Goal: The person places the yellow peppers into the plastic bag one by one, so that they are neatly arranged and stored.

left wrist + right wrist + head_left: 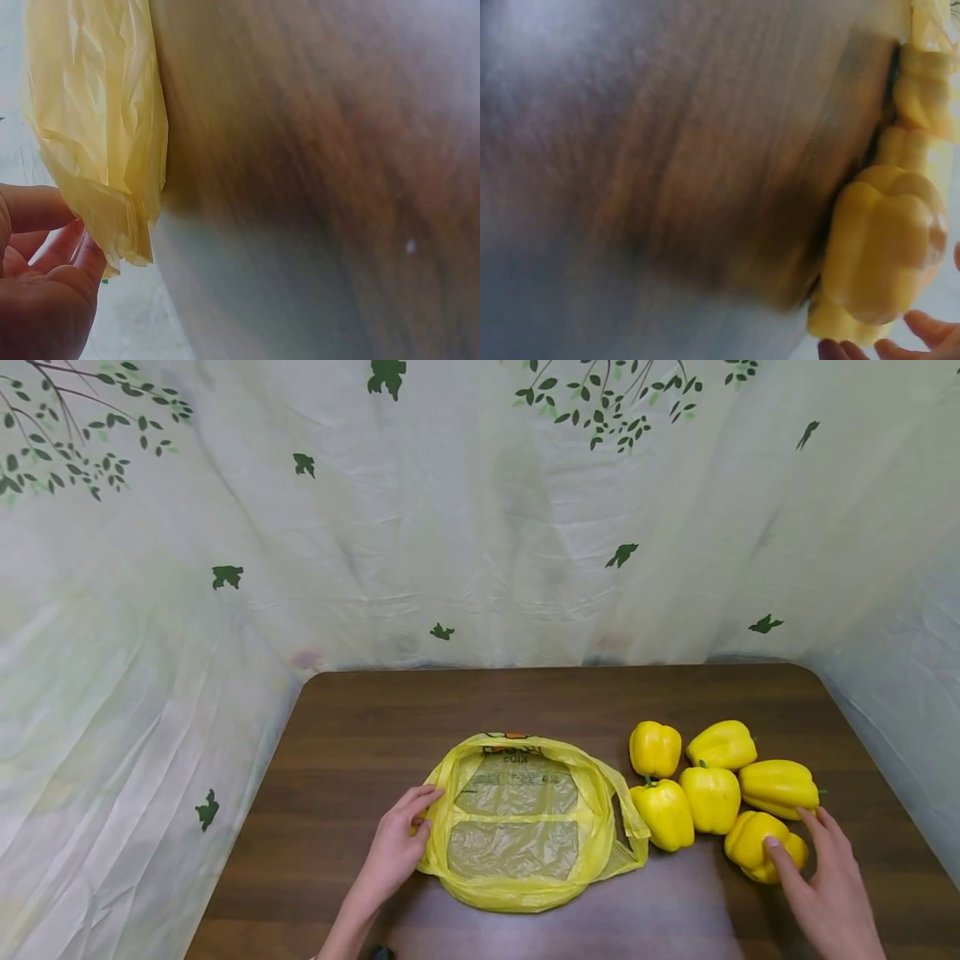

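A yellow plastic bag (525, 896) lies on the table with its mouth spread wide toward the head camera. At its left rim my left hand (397, 843) pinches the plastic; the left wrist view shows the bag's crumpled side (97, 112) at the fingertips. My right hand (832, 885) reaches around the nearest yellow bell pepper (748, 846), thumb over its near side and fingers spread beyond its right side. In the right wrist view, that pepper (885, 247) rests on the table with fingertips (926, 326) close by it; firm contact cannot be made out.
Several more yellow bell peppers (711, 797) cluster right of the bag, one (663, 814) against its handle. The brown wooden table (330, 760) has a pale leaf-patterned cloth (465, 552) behind and beside it. A small dark object (382, 952) shows at the bottom edge.
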Demonstrator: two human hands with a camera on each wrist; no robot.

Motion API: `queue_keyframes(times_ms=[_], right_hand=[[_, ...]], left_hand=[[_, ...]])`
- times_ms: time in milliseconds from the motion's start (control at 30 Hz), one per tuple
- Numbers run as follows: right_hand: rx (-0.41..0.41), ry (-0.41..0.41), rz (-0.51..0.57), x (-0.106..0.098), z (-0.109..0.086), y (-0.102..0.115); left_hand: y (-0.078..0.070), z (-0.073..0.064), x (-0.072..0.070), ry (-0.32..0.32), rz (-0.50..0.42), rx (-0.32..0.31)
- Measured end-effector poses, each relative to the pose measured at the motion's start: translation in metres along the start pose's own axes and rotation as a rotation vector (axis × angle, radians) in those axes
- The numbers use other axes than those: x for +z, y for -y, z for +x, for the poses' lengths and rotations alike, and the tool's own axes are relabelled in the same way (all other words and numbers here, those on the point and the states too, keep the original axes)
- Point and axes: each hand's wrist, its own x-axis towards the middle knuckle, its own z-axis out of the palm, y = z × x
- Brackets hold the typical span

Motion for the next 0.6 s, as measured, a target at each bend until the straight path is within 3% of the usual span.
queue_keyframes(times_ms=[333,600], right_hand=[[0.352,0.333,0.055,-0.003,0.012,-0.008],[0.405,0.372,0.087,-0.003,0.017,-0.017]], left_hand=[[0.004,-0.003,0.003,-0.023,-0.051,-0.006],[0.004,-0.004,0.003,-0.009,-0.076,-0.037]])
